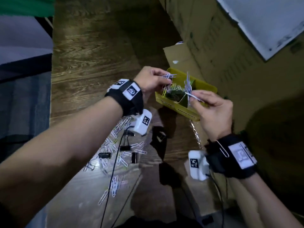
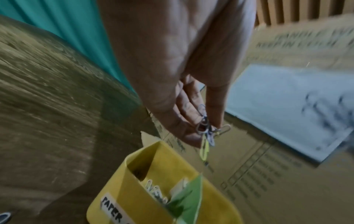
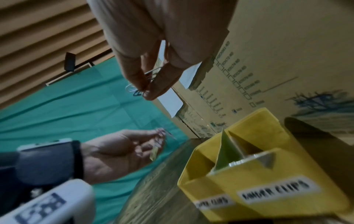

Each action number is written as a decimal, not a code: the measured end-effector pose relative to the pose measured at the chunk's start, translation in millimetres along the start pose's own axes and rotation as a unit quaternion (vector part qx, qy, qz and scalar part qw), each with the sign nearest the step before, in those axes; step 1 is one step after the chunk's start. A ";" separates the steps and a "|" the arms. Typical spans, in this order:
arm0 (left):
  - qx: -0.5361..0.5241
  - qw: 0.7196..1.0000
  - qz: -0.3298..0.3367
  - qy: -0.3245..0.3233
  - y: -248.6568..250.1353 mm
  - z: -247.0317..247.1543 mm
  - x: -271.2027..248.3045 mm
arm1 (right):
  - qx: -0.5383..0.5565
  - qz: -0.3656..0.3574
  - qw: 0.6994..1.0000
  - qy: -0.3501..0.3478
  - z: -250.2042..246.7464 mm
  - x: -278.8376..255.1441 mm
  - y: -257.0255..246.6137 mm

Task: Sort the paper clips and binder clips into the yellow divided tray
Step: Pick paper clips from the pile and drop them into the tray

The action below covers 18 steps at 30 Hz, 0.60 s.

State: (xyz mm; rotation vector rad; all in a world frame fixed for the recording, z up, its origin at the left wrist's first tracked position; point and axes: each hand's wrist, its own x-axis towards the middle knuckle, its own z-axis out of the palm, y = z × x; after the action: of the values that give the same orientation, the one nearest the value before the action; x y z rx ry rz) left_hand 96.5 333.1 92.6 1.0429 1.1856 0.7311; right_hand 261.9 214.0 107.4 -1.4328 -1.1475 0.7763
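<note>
Left hand: the left hand (image 1: 150, 80) is raised over the tray's left end, thumb and fingertips pinching a tangled bunch of paper clips (image 1: 167, 78); one yellow clip (image 2: 205, 149) dangles below.
Right hand: the right hand (image 1: 213, 111) is at the tray's near right side, thumb and forefinger pinching a second bunch of white clips (image 1: 188, 89) above the divider.
Yellow divided tray: the yellow divided tray (image 1: 209, 88) rests on the wooden table (image 1: 92, 55), against cardboard boxes (image 1: 213, 38); a green divider (image 3: 223, 151) splits it.
Labels: "PAPER" (image 2: 112, 209) is on the left compartment; the right label (image 3: 275, 191) reads roughly "BINDER CLIPS", blurred.
Tray contents: some paper clips (image 2: 155, 190) lie in the left compartment.
Unsorted pile: loose paper clips (image 1: 118, 155) and black binder clips (image 1: 104, 155) lie on the table, near and left of the tray, under the left forearm.
Stray clip: one clip (image 1: 222, 148) is hooked on the right wristband.
</note>
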 end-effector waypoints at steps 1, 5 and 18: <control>0.043 0.999 -0.004 0.011 -7.2 6.0 18.6 | -0.003 -0.006 1.000 0.003 2.0 12.2 1.1; 0.312 0.950 0.006 0.004 -32.2 20.0 70.3 | -0.064 -0.019 0.998 0.001 14.5 56.3 14.0; 0.578 0.763 0.202 -0.205 -90.9 7.4 17.9 | -0.428 0.036 0.854 -0.293 63.1 111.8 79.7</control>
State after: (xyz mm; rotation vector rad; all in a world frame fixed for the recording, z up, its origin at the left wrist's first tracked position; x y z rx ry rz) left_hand 102.5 313.2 2.1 2.4087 0.9678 -0.0533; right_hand 257.6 345.0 32.2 -2.0375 -2.1001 0.8172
